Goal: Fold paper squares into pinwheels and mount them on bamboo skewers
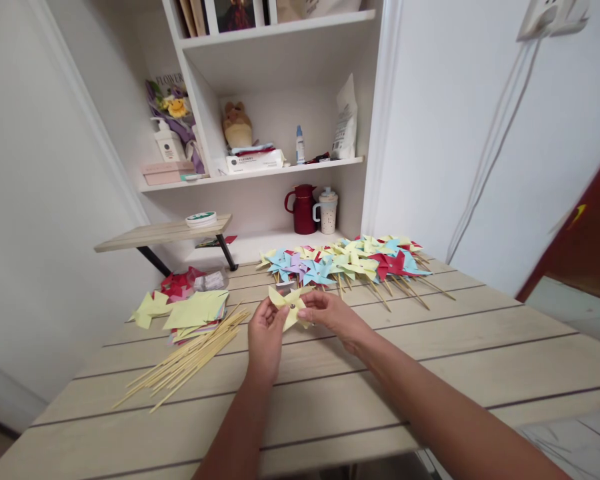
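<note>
Between my two hands, a pale yellow paper pinwheel (pixel 293 301) with a small dark pin at its centre is held above the table. My left hand (pixel 267 330) pinches its lower left blade. On the other side, my right hand (pixel 330 315) grips the right part with thumb and fingers near the centre. No stick shows on this pinwheel. Left of my hands lies a fan of thin wooden sticks (pixel 195 357). Beyond them is a stack of coloured paper sheets (pixel 197 310), yellow on top. A folded yellow paper piece (pixel 150 308) rests beside the stack.
Many finished pinwheels on sticks (pixel 350 260) are heaped at the back right of the slatted table (pixel 360 413). Red paper pieces (pixel 180 283) and a clear plastic box (pixel 211 279) lie under a small raised stand (pixel 165 233). A red jug (pixel 304 210) and a cup (pixel 327 212) stand behind.
</note>
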`<state>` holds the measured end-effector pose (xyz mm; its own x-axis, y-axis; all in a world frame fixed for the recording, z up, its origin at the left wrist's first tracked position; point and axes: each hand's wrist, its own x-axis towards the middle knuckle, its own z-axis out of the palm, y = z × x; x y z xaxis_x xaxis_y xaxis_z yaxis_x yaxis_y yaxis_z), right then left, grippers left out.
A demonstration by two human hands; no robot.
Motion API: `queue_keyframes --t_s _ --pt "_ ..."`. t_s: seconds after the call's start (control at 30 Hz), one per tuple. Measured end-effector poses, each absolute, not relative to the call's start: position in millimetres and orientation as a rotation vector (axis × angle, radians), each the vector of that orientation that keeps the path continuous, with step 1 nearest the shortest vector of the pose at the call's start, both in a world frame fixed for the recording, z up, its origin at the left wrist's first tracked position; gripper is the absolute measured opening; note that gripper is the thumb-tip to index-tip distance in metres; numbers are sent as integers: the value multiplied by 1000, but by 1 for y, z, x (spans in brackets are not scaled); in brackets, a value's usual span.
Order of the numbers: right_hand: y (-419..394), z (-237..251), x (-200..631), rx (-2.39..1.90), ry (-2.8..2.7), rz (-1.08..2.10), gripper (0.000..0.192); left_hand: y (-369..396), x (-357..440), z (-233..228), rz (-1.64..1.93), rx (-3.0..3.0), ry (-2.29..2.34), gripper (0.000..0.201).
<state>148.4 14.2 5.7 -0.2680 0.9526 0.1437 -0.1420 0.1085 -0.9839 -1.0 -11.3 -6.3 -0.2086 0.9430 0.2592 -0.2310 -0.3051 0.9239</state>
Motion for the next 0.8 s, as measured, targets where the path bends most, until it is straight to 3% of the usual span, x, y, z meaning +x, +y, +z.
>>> queue_keyframes --t_s 0.23,0.47,0.8 --pt "12 10 146 -870 -1357 1199 26 -10 0 -9 1675 1270 1053 28" --pt "4 15 150 -738 -1696 619 4 -20 -2 -7 1878 1656 1252 4" --pt "-1 17 153 -590 -1737 270 23 -30 -4 -11 2056 2297 1285 26"
